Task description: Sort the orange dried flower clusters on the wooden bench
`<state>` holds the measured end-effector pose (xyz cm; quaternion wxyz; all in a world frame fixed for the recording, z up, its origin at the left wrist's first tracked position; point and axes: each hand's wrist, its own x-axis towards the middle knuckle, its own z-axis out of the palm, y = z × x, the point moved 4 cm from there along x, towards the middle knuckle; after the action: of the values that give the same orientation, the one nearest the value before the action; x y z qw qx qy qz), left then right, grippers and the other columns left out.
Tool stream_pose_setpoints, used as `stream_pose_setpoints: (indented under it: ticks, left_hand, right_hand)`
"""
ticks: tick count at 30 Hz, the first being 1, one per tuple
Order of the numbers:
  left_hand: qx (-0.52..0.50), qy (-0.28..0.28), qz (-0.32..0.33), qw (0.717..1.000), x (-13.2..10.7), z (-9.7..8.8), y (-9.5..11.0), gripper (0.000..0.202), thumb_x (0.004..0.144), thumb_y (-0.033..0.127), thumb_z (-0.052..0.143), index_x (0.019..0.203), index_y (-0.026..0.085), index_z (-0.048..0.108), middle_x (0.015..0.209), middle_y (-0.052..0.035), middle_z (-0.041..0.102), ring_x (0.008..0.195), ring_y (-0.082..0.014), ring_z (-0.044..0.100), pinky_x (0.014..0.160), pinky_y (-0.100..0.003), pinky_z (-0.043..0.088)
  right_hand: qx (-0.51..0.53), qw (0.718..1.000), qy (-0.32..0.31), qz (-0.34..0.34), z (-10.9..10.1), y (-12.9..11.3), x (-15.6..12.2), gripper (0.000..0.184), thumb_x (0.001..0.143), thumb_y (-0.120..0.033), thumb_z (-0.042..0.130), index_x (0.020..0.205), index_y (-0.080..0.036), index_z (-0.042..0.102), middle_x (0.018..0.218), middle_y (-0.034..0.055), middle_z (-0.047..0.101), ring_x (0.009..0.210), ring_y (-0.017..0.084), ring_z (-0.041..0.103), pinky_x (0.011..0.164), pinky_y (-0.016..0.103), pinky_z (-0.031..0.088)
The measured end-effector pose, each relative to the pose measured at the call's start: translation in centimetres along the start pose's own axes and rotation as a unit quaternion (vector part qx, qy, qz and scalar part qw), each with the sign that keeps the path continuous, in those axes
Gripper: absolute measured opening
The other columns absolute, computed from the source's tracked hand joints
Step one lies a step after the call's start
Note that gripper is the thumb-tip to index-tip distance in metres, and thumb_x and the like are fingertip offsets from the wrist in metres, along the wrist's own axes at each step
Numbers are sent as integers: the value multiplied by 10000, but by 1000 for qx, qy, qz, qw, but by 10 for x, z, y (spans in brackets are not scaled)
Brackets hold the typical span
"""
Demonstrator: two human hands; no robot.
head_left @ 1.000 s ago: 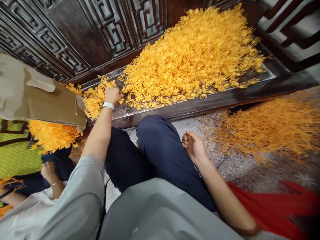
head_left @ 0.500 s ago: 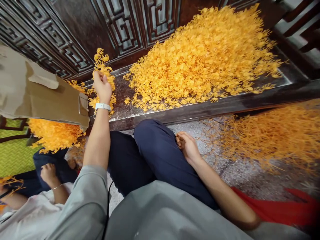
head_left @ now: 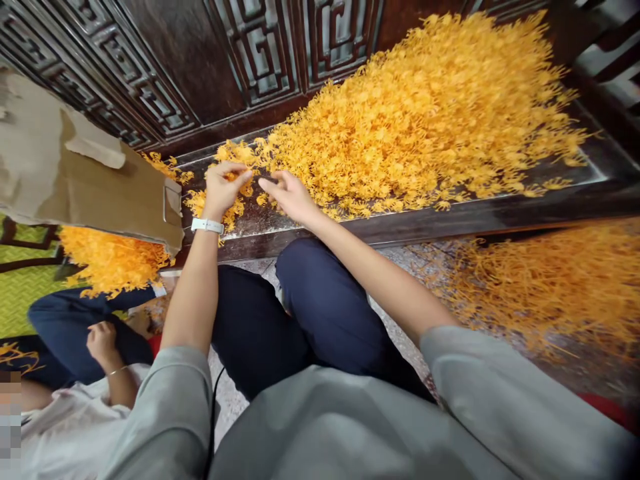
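My left hand (head_left: 223, 190), with a white band on its wrist, is above the left end of a dark wooden bench. Its thumb and fingers are closed, and yellow spidery flower pieces (head_left: 233, 150) show between and behind them. Facing it a short gap away is my right hand (head_left: 295, 199), thumb and forefinger nearly together. Something small and dark shows at its fingertips, too small to name. Just right of that hand lies a large heap of the same yellow flower pieces (head_left: 400, 127). The two hands do not touch.
A torn cardboard box (head_left: 125, 190) stands left of my left hand. More orange-yellow pieces (head_left: 113, 260) lie below it. Thin orange strands (head_left: 550, 287) cover the floor at right. A co-worker's hand (head_left: 103, 341) rests at lower left. A carved lattice panel (head_left: 260, 60) backs the bench (head_left: 370, 233).
My right hand has risen from beside my knee to the bench, opposite my left hand. My left hand has shifted slightly right and down. The upright cluster above it is lower now.
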<state>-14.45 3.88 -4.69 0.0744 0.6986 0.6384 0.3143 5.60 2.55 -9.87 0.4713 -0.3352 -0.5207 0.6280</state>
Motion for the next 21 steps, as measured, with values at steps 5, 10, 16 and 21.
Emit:
stream_pose_setpoints:
  ticks: [5,10,16,21]
  left_hand:
    - [11,-62,39,997,-6,10,8,248,989,413,699,903,191,766,983,-98,822,948,-242,741,1044,-427,524]
    - [102,-74,34,991,-8,18,-6,351,900,415,797,1180,208,754,1267,-125,771,1261,-334,608,1156,-507,425]
    - [138,-30,16,990,-3,9,-4,710,887,284,729,1567,233,532,1575,-164,573,1444,-440,454,1203,-610,331]
    - [141,2,-15,990,-4,-5,9,917,885,363,752,1688,246,324,1747,-179,339,1598,-466,276,1256,-621,282]
  right_hand:
    - [37,998,31,-44,30,33,57,604,875,-826,695,830,-235,580,681,-13,563,632,140,502,606,296,412]
    - [74,994,47,-71,16,33,52,593,875,-811,711,855,-232,583,755,14,554,681,147,504,631,305,438]
    - [107,991,74,-43,5,17,36,700,810,-924,669,952,-242,605,787,19,574,652,133,490,558,291,394]
    - [127,987,93,-33,-9,15,32,682,827,-913,658,974,-248,626,791,18,577,651,131,497,577,297,405]
